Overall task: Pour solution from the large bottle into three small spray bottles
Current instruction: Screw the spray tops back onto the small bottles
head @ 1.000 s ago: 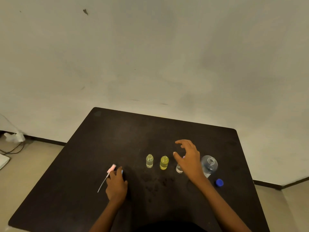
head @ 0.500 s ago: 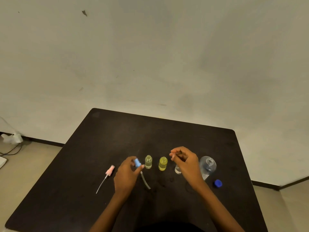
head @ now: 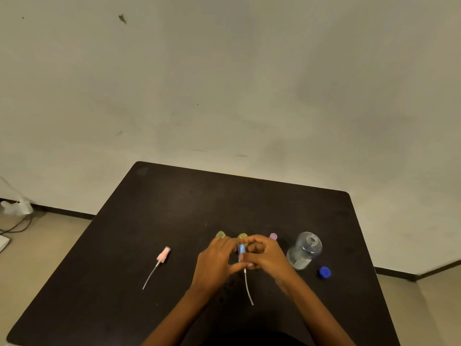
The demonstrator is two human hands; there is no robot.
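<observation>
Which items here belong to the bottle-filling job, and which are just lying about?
Job: large bottle, its blue cap, left small bottle, middle small bottle, purple top, blue spray head, pink spray head.
Lying about: floor cables, white adapter.

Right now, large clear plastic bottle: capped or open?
Open: the large clear bottle has a bare neck; a round blue cap lies beside it.
</observation>
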